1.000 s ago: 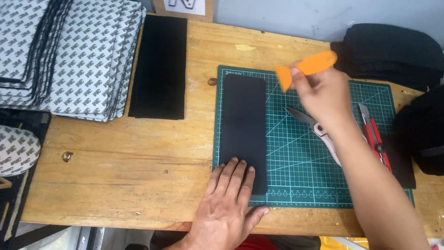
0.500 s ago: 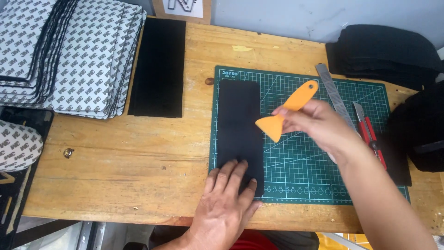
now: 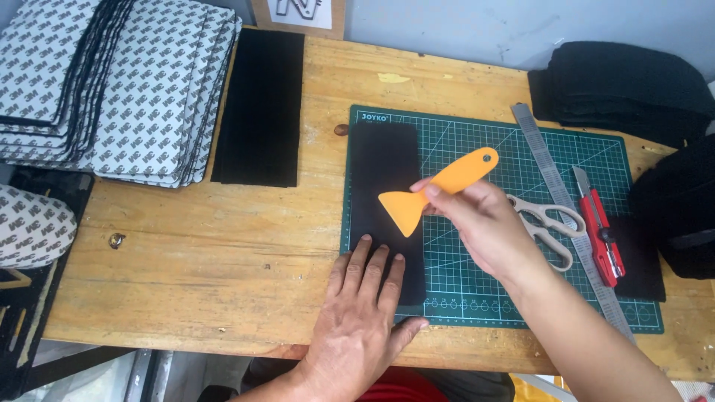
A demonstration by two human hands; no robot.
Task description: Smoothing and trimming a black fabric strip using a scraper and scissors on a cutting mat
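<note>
Gripping orange scraper (image 3: 436, 190) over black strip (image 3: 383, 175)

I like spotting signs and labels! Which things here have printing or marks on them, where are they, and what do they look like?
Sign: top edge, behind the table; white card with dark shape, tan frame.
Backing sheets: top left, stacked; white with repeating grey print.
Cutting mat: table right; green rectangle, pale grid lines, small mark in corner.
Ruler: lying on the mat, slanted; long grey strip with fine marks.
</note>
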